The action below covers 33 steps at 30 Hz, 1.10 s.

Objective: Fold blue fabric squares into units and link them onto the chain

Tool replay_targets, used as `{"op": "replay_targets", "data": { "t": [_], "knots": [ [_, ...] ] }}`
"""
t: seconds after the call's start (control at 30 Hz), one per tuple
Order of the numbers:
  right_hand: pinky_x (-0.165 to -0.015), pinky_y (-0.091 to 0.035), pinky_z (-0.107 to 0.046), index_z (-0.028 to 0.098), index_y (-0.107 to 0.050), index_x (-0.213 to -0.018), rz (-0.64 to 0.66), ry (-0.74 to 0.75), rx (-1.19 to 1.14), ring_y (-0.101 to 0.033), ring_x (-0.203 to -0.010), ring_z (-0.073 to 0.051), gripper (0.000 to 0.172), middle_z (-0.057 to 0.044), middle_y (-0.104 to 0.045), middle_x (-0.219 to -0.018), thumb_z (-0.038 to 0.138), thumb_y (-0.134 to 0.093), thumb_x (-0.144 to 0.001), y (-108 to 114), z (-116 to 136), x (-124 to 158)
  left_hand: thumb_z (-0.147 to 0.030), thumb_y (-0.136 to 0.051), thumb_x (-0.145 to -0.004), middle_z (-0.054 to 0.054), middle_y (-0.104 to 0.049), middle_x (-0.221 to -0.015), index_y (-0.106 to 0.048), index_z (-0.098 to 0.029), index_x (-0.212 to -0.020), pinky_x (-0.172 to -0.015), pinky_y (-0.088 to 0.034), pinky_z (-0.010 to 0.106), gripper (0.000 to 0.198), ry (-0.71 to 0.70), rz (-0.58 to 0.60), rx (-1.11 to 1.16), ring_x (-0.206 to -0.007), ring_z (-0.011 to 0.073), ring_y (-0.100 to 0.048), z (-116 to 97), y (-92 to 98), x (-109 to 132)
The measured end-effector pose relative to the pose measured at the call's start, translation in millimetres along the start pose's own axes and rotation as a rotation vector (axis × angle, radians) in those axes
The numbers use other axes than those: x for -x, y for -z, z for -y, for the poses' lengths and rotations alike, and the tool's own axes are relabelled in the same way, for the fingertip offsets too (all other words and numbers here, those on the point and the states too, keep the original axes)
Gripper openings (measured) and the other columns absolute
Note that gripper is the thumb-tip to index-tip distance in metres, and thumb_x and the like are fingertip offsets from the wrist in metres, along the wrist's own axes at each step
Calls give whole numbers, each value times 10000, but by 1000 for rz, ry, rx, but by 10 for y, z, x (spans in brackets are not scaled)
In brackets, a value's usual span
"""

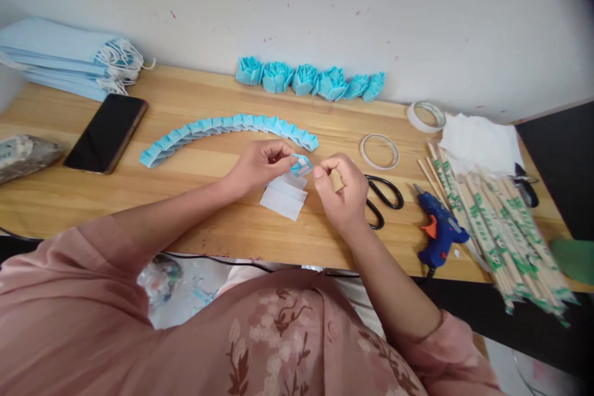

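My left hand [260, 166] pinches a small folded light-blue piece [301, 164] above the wooden table [208, 223]. My right hand [341, 189] is curled with thumb and forefinger pressed together just right of that piece; what it holds is too small to see. White strips [285, 197] lie on the table under my hands. A long curved chain of folded blue pieces [223, 127] lies just beyond them. A row of finished blue paper flowers [309, 79] stands against the wall.
Black scissors [383, 198], two tape rolls [379, 151], a blue glue gun [439, 229] and a pile of wrapped chopsticks [496, 223] lie to the right, with white tissue [480, 142]. A phone [106, 133] and stacked blue face masks [65, 59] sit at the left.
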State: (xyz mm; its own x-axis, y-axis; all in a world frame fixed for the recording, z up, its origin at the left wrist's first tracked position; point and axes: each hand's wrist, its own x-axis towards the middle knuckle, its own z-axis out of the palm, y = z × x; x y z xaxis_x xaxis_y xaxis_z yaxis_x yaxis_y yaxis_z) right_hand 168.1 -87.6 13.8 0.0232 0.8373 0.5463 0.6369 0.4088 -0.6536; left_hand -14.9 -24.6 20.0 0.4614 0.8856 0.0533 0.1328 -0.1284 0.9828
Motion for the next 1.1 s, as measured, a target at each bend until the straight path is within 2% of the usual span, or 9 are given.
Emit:
{"op": "replay_targets", "data": {
  "t": [0.17, 0.3, 0.43, 0.63, 1.1],
  "knots": [
    [-698, -409, -338, 230, -586, -753, 97, 25, 92, -566, -673, -164, 164, 7, -640, -691, 230, -550, -913, -33, -26, -6, -384, -669, -827, -33, -553, -592, -655, -139, -762, -533, -368, 210, 254, -49, 23, -3, -547, 73, -448, -16, -7, 12],
    [-707, -400, -323, 218, -597, -751, 115, 32, 82, -573, -680, -157, 158, 5, -655, -703, 206, -556, -903, -54, -53, -12, -371, -664, -836, -9, -594, -626, -664, -133, -744, -543, -369, 208, 255, -89, 28, -27, -572, 80, -470, 8, -11, 15],
    [-686, -399, -308, 216, -587, -742, 127, 29, 58, -574, -670, -152, 151, 9, -643, -687, 216, -575, -893, -56, -21, -26, -306, -656, -841, 25, -652, -687, -695, -127, -746, -563, -373, 218, 206, -188, 9, -93, -607, 93, -510, 36, -17, 21],
    [-676, -399, -297, 220, -538, -708, 140, 6, 36, -550, -648, -141, 180, 21, -615, -664, 230, -574, -884, -59, -14, -34, -229, -633, -852, 18, -649, -661, -707, -129, -736, -541, -341, 214, 170, -290, 16, -175, -572, 80, -482, 23, -23, 37],
    [-676, -435, -281, 218, -585, -747, 156, -27, -11, -569, -650, -137, 125, 23, -630, -685, 194, -554, -866, -44, -13, -34, -299, -651, -822, 6, -617, -667, -683, -129, -735, -553, -360, 217, 194, -133, 47, -29, -576, 78, -476, 35, -24, 10]
  ]
}}
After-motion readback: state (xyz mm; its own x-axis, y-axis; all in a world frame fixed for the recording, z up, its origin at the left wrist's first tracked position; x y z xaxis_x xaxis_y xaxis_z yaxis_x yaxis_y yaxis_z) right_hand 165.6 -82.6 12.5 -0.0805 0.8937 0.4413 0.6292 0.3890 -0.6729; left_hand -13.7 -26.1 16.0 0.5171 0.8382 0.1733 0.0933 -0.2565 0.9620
